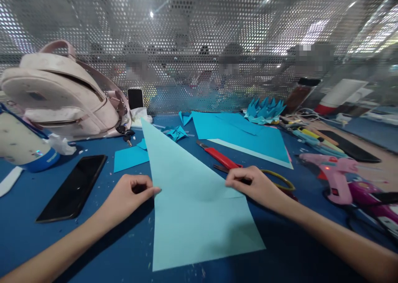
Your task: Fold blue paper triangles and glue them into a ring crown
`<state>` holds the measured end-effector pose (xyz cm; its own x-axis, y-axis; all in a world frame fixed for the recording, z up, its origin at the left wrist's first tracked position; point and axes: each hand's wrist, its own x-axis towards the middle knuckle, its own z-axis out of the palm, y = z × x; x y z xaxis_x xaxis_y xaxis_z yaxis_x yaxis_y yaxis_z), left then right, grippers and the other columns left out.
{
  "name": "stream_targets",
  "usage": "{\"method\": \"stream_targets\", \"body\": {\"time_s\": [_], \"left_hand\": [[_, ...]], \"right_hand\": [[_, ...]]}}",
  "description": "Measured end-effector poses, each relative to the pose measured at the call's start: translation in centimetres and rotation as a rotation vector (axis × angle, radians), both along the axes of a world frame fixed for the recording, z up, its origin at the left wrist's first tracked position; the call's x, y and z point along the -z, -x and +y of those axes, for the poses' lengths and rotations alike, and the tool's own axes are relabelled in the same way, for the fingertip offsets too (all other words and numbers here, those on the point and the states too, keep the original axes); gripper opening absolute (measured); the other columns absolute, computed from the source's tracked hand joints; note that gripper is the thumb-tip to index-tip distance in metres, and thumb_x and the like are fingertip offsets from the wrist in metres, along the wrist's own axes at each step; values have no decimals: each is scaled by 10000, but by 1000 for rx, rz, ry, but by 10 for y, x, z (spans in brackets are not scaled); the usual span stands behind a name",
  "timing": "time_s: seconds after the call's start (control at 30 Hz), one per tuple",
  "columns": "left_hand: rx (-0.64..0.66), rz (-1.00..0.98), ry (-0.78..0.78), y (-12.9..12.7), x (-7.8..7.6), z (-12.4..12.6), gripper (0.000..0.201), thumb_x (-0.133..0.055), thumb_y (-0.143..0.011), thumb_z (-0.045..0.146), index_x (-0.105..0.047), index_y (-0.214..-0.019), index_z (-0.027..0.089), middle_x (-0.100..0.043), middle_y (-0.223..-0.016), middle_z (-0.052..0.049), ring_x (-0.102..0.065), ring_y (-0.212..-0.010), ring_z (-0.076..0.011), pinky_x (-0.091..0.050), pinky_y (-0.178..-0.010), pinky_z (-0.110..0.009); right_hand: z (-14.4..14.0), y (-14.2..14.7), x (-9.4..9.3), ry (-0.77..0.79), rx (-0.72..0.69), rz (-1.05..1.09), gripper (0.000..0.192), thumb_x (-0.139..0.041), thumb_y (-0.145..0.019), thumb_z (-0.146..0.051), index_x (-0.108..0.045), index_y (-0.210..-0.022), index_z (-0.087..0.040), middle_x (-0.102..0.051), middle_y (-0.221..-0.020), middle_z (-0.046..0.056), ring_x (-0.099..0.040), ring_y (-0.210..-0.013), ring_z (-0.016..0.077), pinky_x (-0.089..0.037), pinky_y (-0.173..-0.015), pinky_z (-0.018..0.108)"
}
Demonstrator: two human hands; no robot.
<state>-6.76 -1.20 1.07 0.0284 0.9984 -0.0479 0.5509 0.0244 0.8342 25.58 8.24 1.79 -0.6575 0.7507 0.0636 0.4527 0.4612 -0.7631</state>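
Note:
A light blue-green sheet of paper point(199, 225) is in front of me, its upper part slanting to a point at the far left. A crease or layer edge shows near its right side. My left hand point(132, 192) pinches the left edge between thumb and fingers. On the right edge, my right hand point(251, 185) pinches the paper the same way. Just beyond the right hand lie a red utility knife point(222, 158) and scissors with yellow-green handles point(281, 179), partly hidden by that hand. A small blue paper piece point(129, 158) is partly covered by the sheet.
A black phone point(74, 187) and a pale backpack point(68, 96) are at left. Blue sheets point(236, 129), a spiky folded-paper piece point(264, 110) and a small blue paper star point(176, 133) lie at the back. A pink glue gun point(337, 175) with its cord is at right.

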Motion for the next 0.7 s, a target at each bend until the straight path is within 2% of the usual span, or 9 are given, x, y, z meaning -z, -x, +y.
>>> {"method": "stream_targets", "body": {"time_s": [0.07, 0.13, 0.17, 0.23, 0.3, 0.37, 0.43, 0.53, 0.7], "left_hand": [[38, 21, 66, 0, -5, 0, 386, -624, -826, 450, -575, -566, 169, -514, -556, 23, -454, -551, -126, -341, -534, -231], [103, 23, 124, -1, -8, -1, 371, -631, -815, 442, -586, -569, 169, -522, -557, 25, -462, -558, -128, -346, -540, -227], [141, 26, 149, -2, -9, -2, 364, -630, -811, 433, -587, -564, 169, -527, -556, 24, -473, -566, -132, -350, -547, -227], [188, 55, 174, -4, -10, -4, 347, -625, -805, 411, -589, -558, 171, -533, -550, 24, -488, -578, -138, -356, -560, -230], [178, 136, 157, -7, -9, -7, 325, -625, -796, 394, -593, -559, 175, -543, -542, 26, -493, -571, -143, -342, -555, -236], [152, 236, 118, -9, -7, -10, 296, -628, -793, 383, -605, -576, 183, -563, -544, 28, -501, -559, -147, -322, -540, -242], [140, 300, 81, -10, -5, -12, 282, -619, -808, 376, -606, -595, 193, -583, -558, 27, -521, -562, -155, -313, -534, -245], [174, 364, 16, -12, -6, -14, 264, -592, -854, 361, -605, -643, 203, -628, -623, 19, -564, -613, -169, -338, -584, -255], [229, 573, -133, -13, -9, -16, 219, -613, -891, 321, -576, -711, 203, -637, -705, 22, -568, -674, -181, -327, -693, -302]], "right_hand": [[-2, 2, -3, -60, 21, 83, 344, -493, -961, -421, -675, -842, -155, -679, -725, 47, -617, -632, 149, -485, -597, 246], [-9, 6, -7, -244, 49, 134, 307, -453, -984, -375, -660, -1067, -165, -721, -959, 102, -672, -838, 194, -532, -733, 291], [-13, 9, -9, -368, 20, 122, 317, -444, -987, -355, -632, -1168, -176, -705, -1094, 122, -662, -976, 218, -530, -828, 326], [-25, 18, -11, -582, -172, 22, 382, -428, -995, -347, -560, -1320, -197, -628, -1303, 129, -564, -1223, 240, -455, -1014, 392], [-36, 29, -10, -671, -458, -124, 476, -436, -1001, -387, -459, -1436, -197, -552, -1415, 117, -445, -1363, 224, -355, -1121, 401], [-43, 39, -5, -649, -677, -189, 570, -449, -1000, -416, -347, -1508, -177, -458, -1495, 110, -332, -1437, 199, -266, -1179, 385], [-45, 47, 1, -549, -787, -200, 629, -461, -995, -427, -276, -1538, -169, -370, -1544, 101, -249, -1470, 191, -170, -1215, 389], [-42, 51, 6, -381, -831, -209, 670, -475, -988, -434, -230, -1552, -169, -303, -1571, 104, -196, -1485, 206, -80, -1229, 426], [-37, 50, 4, -268, -850, -187, 684, -482, -983, -437, -229, -1551, -153, -295, -1572, 135, -208, -1482, 231, -82, -1223, 477]]}}
